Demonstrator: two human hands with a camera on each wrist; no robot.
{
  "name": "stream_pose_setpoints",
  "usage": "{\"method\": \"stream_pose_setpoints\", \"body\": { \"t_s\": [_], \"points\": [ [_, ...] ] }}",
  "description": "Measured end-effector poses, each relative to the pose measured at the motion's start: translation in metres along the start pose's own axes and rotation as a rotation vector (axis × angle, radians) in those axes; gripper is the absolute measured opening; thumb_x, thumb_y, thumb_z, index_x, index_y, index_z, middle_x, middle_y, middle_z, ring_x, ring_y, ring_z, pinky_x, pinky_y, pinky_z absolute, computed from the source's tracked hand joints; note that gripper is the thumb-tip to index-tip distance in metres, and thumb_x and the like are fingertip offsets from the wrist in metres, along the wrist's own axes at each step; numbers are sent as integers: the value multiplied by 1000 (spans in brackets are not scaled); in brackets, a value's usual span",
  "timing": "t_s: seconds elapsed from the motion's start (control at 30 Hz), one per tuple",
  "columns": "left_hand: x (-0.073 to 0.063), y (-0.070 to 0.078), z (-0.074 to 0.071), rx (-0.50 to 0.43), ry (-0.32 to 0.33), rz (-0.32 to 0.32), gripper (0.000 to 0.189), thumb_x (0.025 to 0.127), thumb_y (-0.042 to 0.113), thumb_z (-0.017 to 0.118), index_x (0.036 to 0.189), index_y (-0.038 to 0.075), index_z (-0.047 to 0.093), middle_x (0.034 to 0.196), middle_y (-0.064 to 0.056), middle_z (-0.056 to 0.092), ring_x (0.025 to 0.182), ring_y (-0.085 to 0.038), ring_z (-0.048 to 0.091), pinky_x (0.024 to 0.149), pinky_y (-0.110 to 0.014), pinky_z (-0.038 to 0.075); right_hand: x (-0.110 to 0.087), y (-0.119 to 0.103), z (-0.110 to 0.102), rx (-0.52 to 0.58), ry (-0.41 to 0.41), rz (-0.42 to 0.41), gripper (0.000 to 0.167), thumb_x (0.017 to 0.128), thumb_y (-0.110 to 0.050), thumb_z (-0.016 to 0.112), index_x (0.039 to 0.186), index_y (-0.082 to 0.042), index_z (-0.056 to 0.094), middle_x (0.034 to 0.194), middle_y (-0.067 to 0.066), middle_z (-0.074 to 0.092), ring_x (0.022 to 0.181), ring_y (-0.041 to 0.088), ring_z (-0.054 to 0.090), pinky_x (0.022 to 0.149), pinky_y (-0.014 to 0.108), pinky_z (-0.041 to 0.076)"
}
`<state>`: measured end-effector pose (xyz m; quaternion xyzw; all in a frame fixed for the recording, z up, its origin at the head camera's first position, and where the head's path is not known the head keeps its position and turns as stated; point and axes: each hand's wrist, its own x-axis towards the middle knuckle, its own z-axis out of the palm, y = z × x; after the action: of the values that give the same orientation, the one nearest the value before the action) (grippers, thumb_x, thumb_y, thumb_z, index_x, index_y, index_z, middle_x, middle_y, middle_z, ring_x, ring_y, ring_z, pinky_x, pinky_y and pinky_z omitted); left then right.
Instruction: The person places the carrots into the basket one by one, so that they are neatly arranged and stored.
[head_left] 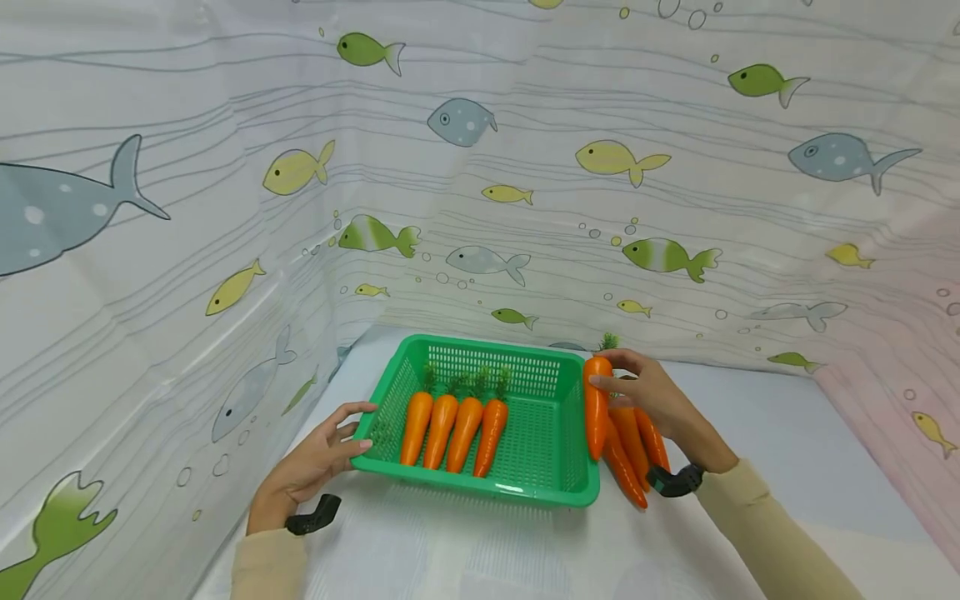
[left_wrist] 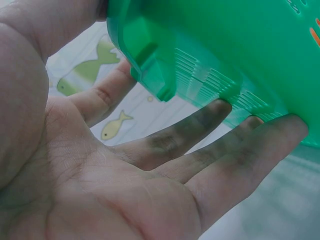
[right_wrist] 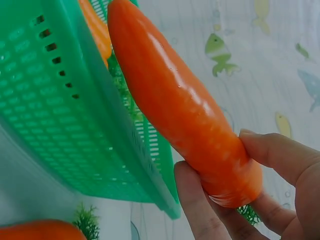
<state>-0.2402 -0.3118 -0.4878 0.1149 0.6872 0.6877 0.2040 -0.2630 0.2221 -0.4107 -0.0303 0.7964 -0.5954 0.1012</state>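
Observation:
A green plastic basket with slotted walls stands on the table. Several orange carrots with green tops lie side by side in its left half. My left hand holds the basket's left end, thumb over the rim; in the left wrist view its fingers touch the outer wall. My right hand pinches another carrot by its thick top end, thumb on one side and fingers on the other. That carrot hangs tip down at the basket's right rim.
More loose carrots lie on the table just outside the basket's right wall, partly under my right hand. A white sheet printed with fish rises behind and to the left. The pale tabletop extends to the right.

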Motion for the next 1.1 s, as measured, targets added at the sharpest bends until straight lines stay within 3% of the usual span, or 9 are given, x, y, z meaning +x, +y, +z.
{"method": "stream_pose_setpoints", "body": {
  "t_s": [0.2, 0.4, 0.67, 1.1],
  "points": [
    [1, 1, 0, 15, 3, -3, 64, 100, 8, 65, 155, 13, 33, 166, -25, 8, 149, -50, 15, 100, -48, 44, 6, -5, 13, 2, -38, -32, 62, 93, -36, 78, 141, -7, 53, 136, 16, 56, 106, 33, 66, 89, 48, 57],
    [2, 2, 2, -12, 11, -14, 65, 99, 5, 66, 154, 12, 33, 162, -27, 17, 136, -47, 36, 95, -48, 50, 15, -6, 31, 5, -66, -27, 60, 93, -31, 80, 140, -6, 54, 131, 17, 58, 105, 30, 65, 87, 46, 58],
    [-1, 1, 1, -6, 5, -4, 65, 99, 6, 66, 154, 11, 33, 165, -27, 9, 147, -49, 20, 99, -46, 47, 25, -11, 53, 9, -82, 10, 60, 90, -29, 82, 139, -6, 56, 137, 17, 53, 98, 28, 68, 84, 45, 59],
    [-2, 2, 3, 5, 23, -12, 64, 98, 6, 67, 153, 11, 36, 162, -26, 18, 135, -41, 38, 96, -45, 47, 42, -14, 85, 68, -119, 54, 53, 93, -15, 78, 138, 0, 53, 136, 24, 50, 92, 29, 70, 86, 55, 56]
  ]
}}
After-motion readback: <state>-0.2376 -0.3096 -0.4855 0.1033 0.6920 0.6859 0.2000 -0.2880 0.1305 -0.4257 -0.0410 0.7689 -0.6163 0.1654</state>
